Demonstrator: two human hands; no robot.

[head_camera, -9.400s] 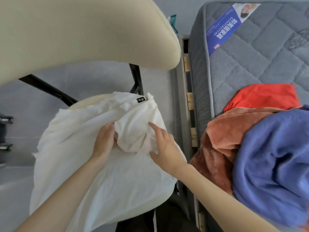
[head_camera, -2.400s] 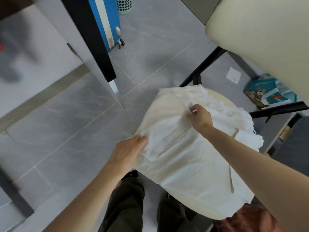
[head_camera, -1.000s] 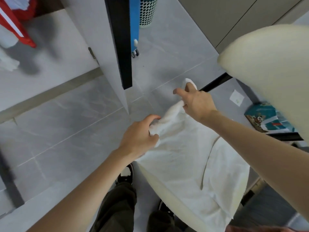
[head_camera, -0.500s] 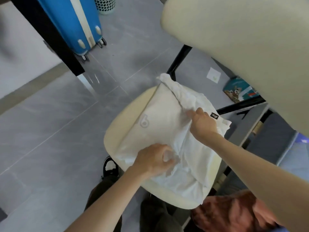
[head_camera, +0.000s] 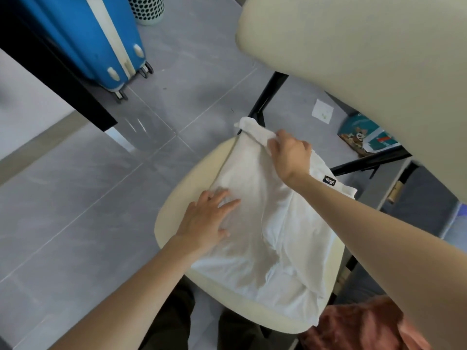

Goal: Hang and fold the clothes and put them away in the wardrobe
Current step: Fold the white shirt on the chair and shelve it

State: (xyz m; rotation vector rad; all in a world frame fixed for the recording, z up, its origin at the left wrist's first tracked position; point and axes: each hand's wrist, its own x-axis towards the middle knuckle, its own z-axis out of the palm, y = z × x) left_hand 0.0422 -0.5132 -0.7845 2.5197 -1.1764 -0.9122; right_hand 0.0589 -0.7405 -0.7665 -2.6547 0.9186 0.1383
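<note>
Left hand (head_camera: 206,221) presses flat on the white T-shirt (head_camera: 255,228); right hand (head_camera: 290,151) pinches its far edge — pulling harder may unfold it.

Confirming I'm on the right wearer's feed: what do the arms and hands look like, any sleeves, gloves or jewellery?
No gloves on the left hand or right hand, and no rings that I can make out. The left forearm and right forearm are bare as far as the frame shows: no sleeves, no watch or band at either wrist.
</note>
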